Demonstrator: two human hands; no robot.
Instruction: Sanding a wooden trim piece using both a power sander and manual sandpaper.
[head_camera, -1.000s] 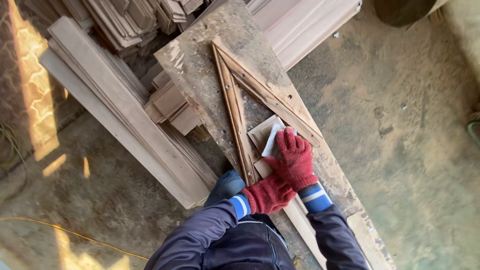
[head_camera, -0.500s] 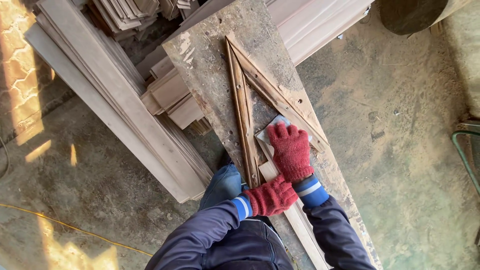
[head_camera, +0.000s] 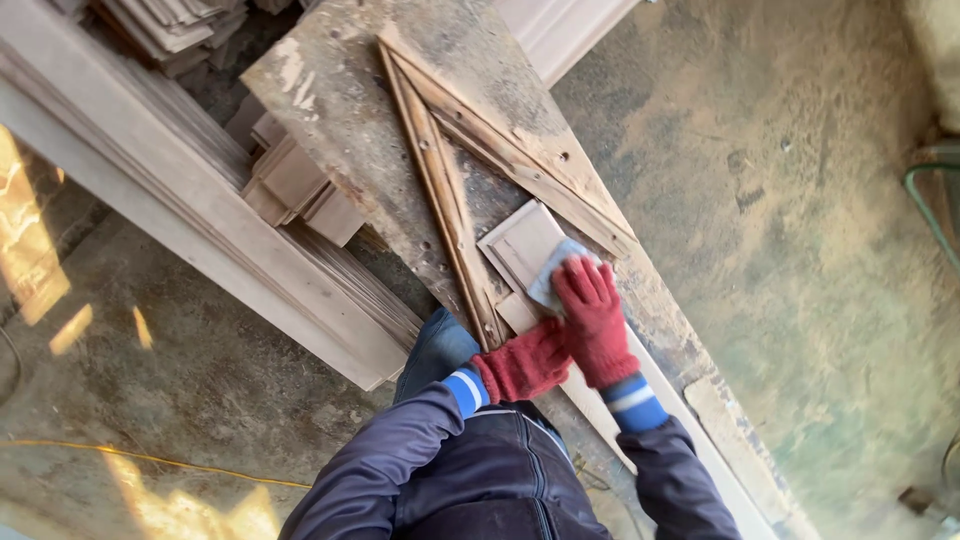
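The right hand (head_camera: 592, 318) presses one sandpaper sheet (head_camera: 556, 270) flat-fingered onto one moulded wooden strip (head_camera: 527, 245). The left hand (head_camera: 525, 362) lies curled on that strip, between two wooden battens (head_camera: 440, 190) on the worktop (head_camera: 330, 100).

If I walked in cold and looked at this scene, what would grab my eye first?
Probably the two bright red knit gloves at the centre: the right hand presses a pale sanding pad onto a light moulded wood strip, with the left hand beside it. They work on a worn board bearing a V-shaped frame of wooden battens. Long planks lie stacked to the left.
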